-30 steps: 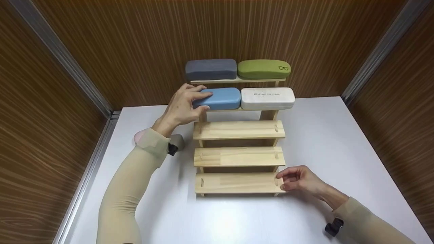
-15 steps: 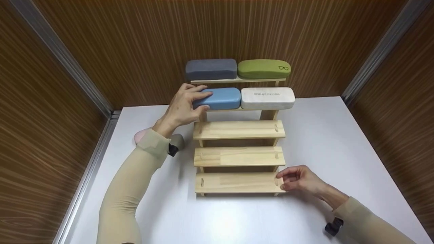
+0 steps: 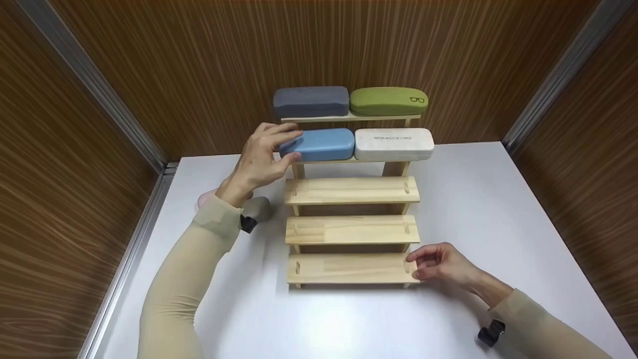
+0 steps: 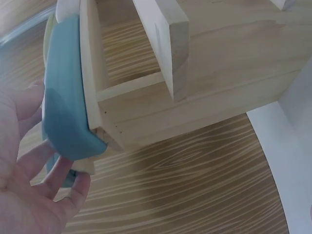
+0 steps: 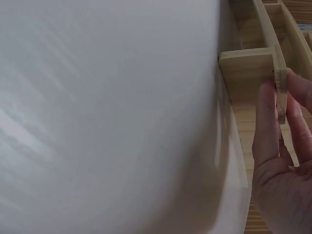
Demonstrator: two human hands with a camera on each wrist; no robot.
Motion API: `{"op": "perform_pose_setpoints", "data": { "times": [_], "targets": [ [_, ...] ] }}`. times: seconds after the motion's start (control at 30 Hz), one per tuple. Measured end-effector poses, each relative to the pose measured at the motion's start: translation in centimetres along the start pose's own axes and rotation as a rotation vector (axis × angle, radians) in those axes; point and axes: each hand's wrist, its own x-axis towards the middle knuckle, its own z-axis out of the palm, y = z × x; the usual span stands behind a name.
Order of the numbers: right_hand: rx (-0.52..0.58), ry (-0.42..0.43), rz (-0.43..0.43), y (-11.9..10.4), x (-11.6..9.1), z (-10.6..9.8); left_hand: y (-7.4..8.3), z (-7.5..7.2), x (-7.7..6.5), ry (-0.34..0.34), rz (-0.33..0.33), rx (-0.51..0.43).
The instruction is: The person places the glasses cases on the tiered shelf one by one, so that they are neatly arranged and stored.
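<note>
A blue glasses case (image 3: 326,144) lies at the left of the second shelf from the top on a tiered wooden rack (image 3: 351,229). Around its left end is my left hand (image 3: 256,157), thumb and fingers loosely spread. In the left wrist view the fingers are right at the end of the case (image 4: 66,92), with the thumb apart from it. A white glasses case (image 3: 394,144) sits to its right. My right hand (image 3: 446,267) pinches the right end of the lowest shelf (image 5: 281,95) between thumb and fingers.
On the top shelf stand a dark grey glasses case (image 3: 311,102) and a green one (image 3: 389,101). Partly hidden by my left arm, a pink rounded object (image 3: 203,198) and a grey-green one (image 3: 258,208) lie on the white table (image 3: 329,324). Wood-grain walls (image 3: 224,60) enclose the table.
My left hand has loosened around the blue case and shifted a little to the left, uncovering more of its left end. The case and the right hand have stayed in place.
</note>
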Motion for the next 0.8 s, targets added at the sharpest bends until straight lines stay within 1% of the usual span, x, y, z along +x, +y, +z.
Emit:
{"op": "perform_pose_setpoints", "data": {
  "times": [0.17,0.27,0.43,0.57,0.67,0.8],
  "targets": [
    [0.002,0.001,-0.001,0.1,0.0,0.0,-0.1,-0.9,-0.8,0.037,0.028,0.02],
    [0.001,0.0,-0.003,0.1,0.1,0.0,-0.2,-1.5,-1.4,0.045,0.022,0.03],
    [-0.005,-0.002,-0.014,0.1,0.1,-0.1,-0.5,-2.5,-2.4,0.059,-0.003,0.048],
    [0.001,0.001,0.001,0.1,0.1,0.0,-0.9,-3.1,-3.2,0.07,-0.025,0.058],
    [0.002,0.006,0.012,0.1,0.1,0.0,-1.4,-3.3,-4.0,0.063,-0.048,0.055],
    [-0.015,0.007,0.005,0.1,0.1,0.0,-2.3,-3.3,-5.2,0.04,-0.082,0.052]
  ]
}}
